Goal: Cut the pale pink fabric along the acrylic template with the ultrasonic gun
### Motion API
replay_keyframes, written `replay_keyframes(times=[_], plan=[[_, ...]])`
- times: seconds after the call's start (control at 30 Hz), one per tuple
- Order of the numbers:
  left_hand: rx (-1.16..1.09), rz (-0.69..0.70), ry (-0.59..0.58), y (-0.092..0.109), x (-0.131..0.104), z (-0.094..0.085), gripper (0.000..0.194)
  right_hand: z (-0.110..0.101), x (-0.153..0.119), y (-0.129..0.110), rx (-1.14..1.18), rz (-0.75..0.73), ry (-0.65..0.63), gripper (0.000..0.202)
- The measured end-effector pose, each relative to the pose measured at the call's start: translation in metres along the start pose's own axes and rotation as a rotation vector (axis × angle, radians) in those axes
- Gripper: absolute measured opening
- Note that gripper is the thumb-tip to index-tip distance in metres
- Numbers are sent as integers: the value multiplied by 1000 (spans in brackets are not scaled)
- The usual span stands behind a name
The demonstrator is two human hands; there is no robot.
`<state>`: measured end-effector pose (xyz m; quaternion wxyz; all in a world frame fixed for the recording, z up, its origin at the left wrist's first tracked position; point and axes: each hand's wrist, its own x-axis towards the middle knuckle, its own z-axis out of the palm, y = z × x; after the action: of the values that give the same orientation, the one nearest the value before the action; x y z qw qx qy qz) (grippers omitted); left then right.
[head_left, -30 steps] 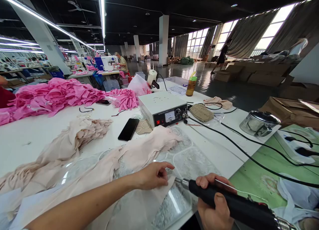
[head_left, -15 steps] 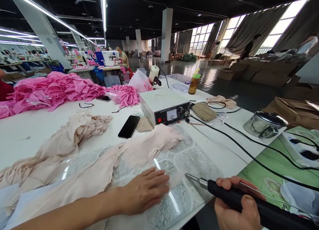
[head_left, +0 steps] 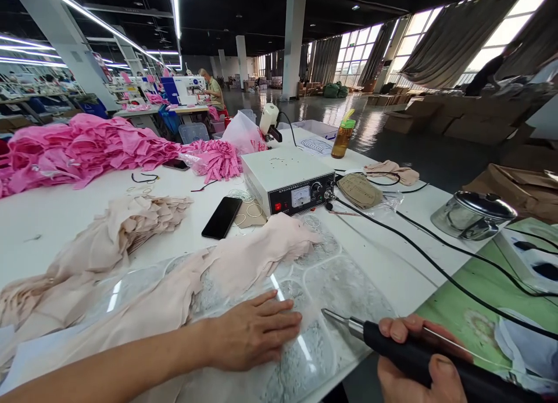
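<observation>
One white surface [head_left: 39, 217] is carrying everything within reach. A heap of pink fabric [head_left: 87, 150] is lying along its far left side, presumably so that the near area is free for handling. A glossy marbled mat [head_left: 349, 286] is covering the near part, probably giving a smooth, firm base. Beige cloth layers [head_left: 257, 249] are stretching diagonally across the mat toward the box, likely for easy reach by the left hand. A pale control box [head_left: 288, 167] is standing just behind the mat, its meter and switch facing the person, seemingly for quick reading. A black-handled tool [head_left: 405, 345] is pointing left over the mat's right part.

The right hand [head_left: 403, 380] is gripping that tool: its fingers are wrapping the handle, the metal front staying uncovered, likely for steering. The left hand [head_left: 250, 333] is lying palm down, fingers extended, slightly apart and pinching nothing; the flat pose is probably steadying whatever is beneath. A dark phone [head_left: 222, 217] is lying left of the box, apart from both hands. A pale patch of cloth [head_left: 310, 313] is apparently showing past the left fingertips, its edges blurring into the mat. The metal tip [head_left: 335, 317] is aiming toward those fingertips without touching them; whether it is meeting the mat, one cannot tell.
</observation>
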<state>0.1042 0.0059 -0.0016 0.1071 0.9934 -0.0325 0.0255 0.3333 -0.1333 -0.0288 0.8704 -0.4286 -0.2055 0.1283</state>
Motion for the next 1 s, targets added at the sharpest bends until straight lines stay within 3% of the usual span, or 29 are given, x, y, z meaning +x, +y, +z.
replay_keyframes(times=[0.2, 0.43, 0.63, 1.0], plan=[[-41, 17, -107, -5, 3, -7, 44, 8, 3, -3, 7, 2, 84, 24], [-161, 21, -99, -13, 20, 0, 52, 12, 6, -3, 5, -4, 105, 21], [-191, 48, -45, -17, 16, 9, 48, 11, 7, -2, -5, -1, 131, 23], [-226, 47, -81, -18, 18, 6, 48, 15, 8, -7, -18, 49, 180, 21]])
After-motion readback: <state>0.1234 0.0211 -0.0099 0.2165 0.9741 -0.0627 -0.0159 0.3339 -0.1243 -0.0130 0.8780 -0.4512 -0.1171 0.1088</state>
